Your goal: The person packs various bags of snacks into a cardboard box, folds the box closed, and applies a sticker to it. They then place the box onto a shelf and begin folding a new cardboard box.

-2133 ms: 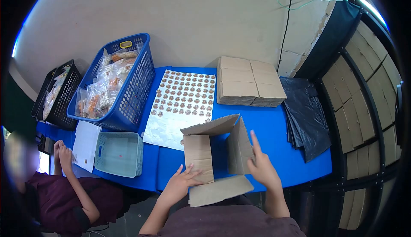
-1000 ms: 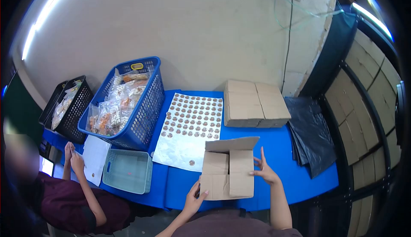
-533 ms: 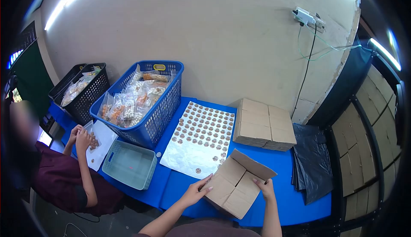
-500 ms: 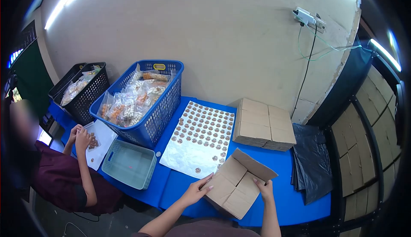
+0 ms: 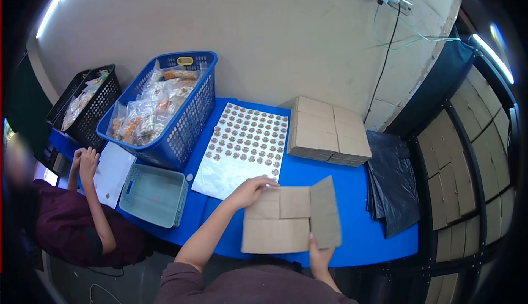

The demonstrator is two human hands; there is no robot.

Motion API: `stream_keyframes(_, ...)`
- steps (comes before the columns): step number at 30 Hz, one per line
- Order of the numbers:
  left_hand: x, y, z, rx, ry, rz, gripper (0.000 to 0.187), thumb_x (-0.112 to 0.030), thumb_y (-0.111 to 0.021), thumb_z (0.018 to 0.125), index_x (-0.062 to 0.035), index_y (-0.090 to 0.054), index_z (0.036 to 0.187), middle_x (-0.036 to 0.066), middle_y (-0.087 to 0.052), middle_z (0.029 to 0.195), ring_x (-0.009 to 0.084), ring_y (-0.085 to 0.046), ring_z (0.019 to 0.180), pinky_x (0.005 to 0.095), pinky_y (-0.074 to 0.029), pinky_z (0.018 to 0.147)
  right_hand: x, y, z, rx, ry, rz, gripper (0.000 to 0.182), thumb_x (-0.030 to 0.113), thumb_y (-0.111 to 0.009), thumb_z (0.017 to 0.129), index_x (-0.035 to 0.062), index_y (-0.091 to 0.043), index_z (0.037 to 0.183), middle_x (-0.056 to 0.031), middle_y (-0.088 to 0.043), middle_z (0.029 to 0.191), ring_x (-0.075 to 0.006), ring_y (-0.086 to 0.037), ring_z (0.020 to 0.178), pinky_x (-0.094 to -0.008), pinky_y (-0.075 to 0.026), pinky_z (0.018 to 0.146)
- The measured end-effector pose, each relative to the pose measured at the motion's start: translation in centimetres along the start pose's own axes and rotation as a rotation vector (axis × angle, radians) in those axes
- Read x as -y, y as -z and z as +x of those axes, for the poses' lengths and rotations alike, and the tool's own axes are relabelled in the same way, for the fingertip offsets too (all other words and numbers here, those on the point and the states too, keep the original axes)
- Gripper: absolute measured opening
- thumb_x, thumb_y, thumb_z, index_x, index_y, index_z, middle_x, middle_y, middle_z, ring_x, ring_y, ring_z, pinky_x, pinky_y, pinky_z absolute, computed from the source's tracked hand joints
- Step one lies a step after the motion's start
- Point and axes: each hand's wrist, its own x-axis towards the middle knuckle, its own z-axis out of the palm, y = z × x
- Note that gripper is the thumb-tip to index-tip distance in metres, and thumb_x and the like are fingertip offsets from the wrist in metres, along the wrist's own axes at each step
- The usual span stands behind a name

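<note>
A brown cardboard box (image 5: 276, 235) is held near the table's front edge, with one flap (image 5: 325, 213) standing out on its right side. My left hand (image 5: 254, 192) grips the box's far left corner; its fingertips are partly hidden. Lower down, my right hand (image 5: 320, 255) pinches the near right edge where the flap meets the box. Just beyond the box lies a white sheet (image 5: 217, 177) with rows of round brown stickers. Its lower left part is bare.
Flat cardboard boxes (image 5: 313, 125) are stacked at the back; black plastic bags (image 5: 393, 186) lie to the right. Leftward stand a grey-green tray (image 5: 154, 194) and a blue basket (image 5: 201, 103) of filled packets. A co-worker's hands (image 5: 87, 161) are beyond, over white paper.
The box has turned in my hands and moved left, its flap now pointing right. My left hand has gone to the far corner, my right hand to the near edge. The view has shifted.
</note>
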Motion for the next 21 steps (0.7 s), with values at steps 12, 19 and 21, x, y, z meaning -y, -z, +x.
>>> stream_keyframes(12,-5.0,-5.4,-0.5,0.377,0.003,0.549,0.106,-0.053,-0.078,0.065,-0.0108,-0.026,0.147,0.015,-0.005,0.157,0.0444,-0.006,0.143,0.0675,-0.008,0.109,9.0,2.6,5.8,0.853,-0.006,0.326,0.085,0.044,-0.057,0.091,0.0047,-0.012,0.151,-0.0242,-0.033,0.146,-0.0338,-0.035,0.134,-0.0439,-0.030,0.109)
stream_keyframes(19,-3.2,-10.6,-1.2,0.097,-0.091,0.666,0.077,-0.014,-0.058,0.083,-0.0137,-0.021,0.150,0.012,-0.007,0.158,0.0467,0.000,0.142,0.0715,0.000,0.106,6.4,-2.0,7.4,0.711,0.185,-0.152,0.081,0.021,-0.066,0.087,0.0019,-0.017,0.149,-0.0281,-0.030,0.146,-0.0373,-0.029,0.138,-0.0404,-0.029,0.111)
stream_keyframes(21,-3.2,-11.0,-1.1,0.131,-0.057,0.754,0.078,-0.012,-0.058,0.082,-0.0143,-0.021,0.151,0.012,-0.006,0.158,0.0468,0.000,0.142,0.0718,0.001,0.106,5.5,-1.9,7.3,0.705,0.211,-0.254,0.082,0.021,-0.067,0.086,-0.0002,-0.018,0.148,-0.0297,-0.030,0.146,-0.0390,-0.026,0.139,-0.0411,-0.026,0.112)
